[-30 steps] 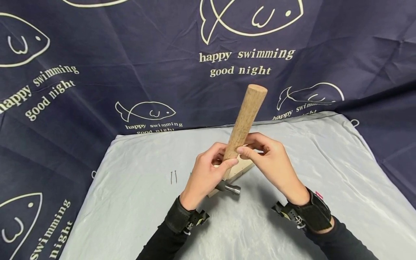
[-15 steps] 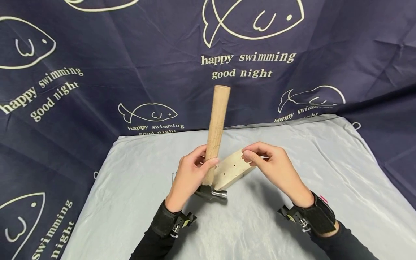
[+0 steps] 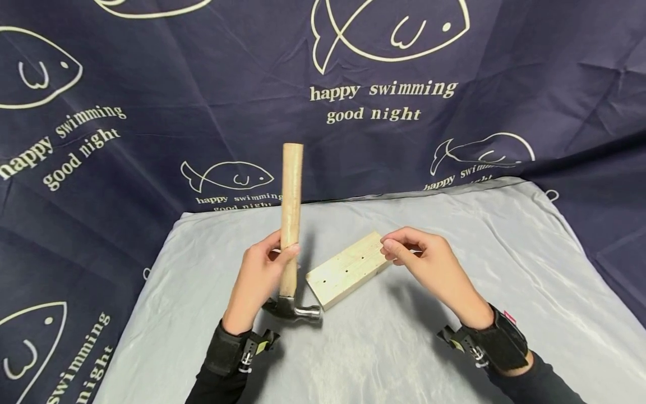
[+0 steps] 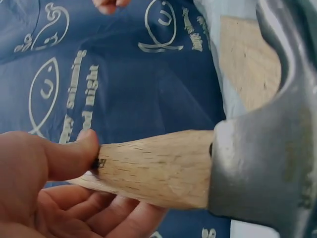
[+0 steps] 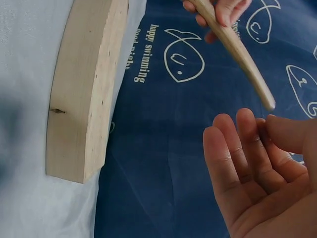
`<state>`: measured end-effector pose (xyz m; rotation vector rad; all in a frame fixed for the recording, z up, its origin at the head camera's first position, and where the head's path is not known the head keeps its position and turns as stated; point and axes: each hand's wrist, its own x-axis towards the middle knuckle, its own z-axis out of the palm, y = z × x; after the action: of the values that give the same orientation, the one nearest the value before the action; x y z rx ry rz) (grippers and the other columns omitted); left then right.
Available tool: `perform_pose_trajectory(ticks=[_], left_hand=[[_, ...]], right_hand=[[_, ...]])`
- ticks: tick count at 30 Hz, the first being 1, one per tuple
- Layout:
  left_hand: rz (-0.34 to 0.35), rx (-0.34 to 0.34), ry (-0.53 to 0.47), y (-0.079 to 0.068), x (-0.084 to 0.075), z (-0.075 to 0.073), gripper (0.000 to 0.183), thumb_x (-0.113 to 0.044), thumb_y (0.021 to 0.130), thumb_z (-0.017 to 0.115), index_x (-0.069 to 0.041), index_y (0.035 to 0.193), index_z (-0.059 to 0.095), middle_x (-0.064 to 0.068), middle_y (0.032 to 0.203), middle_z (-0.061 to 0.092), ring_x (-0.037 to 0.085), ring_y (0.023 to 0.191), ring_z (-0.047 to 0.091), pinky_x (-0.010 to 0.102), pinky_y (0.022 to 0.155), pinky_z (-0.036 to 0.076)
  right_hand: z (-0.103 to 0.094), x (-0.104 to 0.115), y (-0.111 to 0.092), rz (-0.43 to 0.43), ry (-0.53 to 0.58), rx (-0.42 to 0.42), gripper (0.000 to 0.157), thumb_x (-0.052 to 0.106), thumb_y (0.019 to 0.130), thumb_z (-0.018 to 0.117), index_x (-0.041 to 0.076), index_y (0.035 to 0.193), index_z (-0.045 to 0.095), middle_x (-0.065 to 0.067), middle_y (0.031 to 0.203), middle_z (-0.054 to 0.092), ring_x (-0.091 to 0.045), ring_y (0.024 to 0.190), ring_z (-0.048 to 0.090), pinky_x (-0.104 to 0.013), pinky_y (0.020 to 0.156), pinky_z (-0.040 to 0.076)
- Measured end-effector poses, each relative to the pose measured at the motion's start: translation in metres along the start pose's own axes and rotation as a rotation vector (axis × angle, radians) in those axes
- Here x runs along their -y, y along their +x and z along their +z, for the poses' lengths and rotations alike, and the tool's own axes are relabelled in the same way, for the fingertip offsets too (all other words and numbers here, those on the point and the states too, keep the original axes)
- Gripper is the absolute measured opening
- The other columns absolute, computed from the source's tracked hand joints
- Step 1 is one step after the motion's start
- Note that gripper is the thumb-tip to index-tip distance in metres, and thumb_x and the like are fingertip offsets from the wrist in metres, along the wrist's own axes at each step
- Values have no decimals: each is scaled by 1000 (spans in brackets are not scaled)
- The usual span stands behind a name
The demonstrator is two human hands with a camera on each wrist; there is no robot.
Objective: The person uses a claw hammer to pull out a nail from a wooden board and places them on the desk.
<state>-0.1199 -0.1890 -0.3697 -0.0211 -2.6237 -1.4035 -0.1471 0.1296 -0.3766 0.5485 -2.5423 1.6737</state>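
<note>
In the head view my left hand [image 3: 259,275] grips the wooden handle of a claw hammer [image 3: 291,213]. The hammer stands nearly upright with its steel head at the bottom, above the cloth. Close up in the left wrist view, thumb and fingers hold the handle [image 4: 158,168] below the metal head [image 4: 262,163]. My right hand [image 3: 424,258] hovers by the far right end of a pale wooden block [image 3: 348,269]. Its fingers [image 5: 218,153] are loosely bent and nothing shows between them. Several small dark holes or nail spots dot the block's top.
A light grey-blue cloth [image 3: 404,348] covers the table under the block. Behind it hangs a dark blue curtain [image 3: 303,129] printed with white fish and words.
My left hand has carried the hammer to the left, away from the right hand, and its handle has swung more upright. The right hand has let go of the handle. More of the block shows.
</note>
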Motion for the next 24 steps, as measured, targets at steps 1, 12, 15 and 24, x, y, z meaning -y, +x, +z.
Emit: perform_pose_trajectory(ticks=[1,12,15,24], left_hand=[[-14,3,11,1,3,-4,26,-29,99,72,-21,123,73,5,94,76,16,75,71,30,70,56],[-92,61,240,1,40,-41,22,-28,101,68,-11,113,75,10,97,76,19,82,65,32,72,50],[-134,84,257,1,53,-44,23,-29,101,67,-9,110,74,10,93,74,20,80,62,32,70,49],[-307,208,319,-1,83,-48,38,-35,107,56,2,115,62,13,88,62,22,72,54,33,61,42]], right_hand=[[-1,-1,0,-3,-11,-1,15,33,100,69,21,102,77,0,90,76,-11,82,72,-27,75,62],[-14,-23,-2,-39,-286,-8,14,32,105,63,28,109,76,12,101,76,-8,91,71,-28,82,60],[-17,-31,-2,-37,-343,-12,17,31,106,61,25,112,76,8,107,77,-9,95,71,-34,86,61],[-25,-50,-6,5,-404,-21,21,33,107,58,23,115,75,2,111,78,-18,102,74,-44,89,60]])
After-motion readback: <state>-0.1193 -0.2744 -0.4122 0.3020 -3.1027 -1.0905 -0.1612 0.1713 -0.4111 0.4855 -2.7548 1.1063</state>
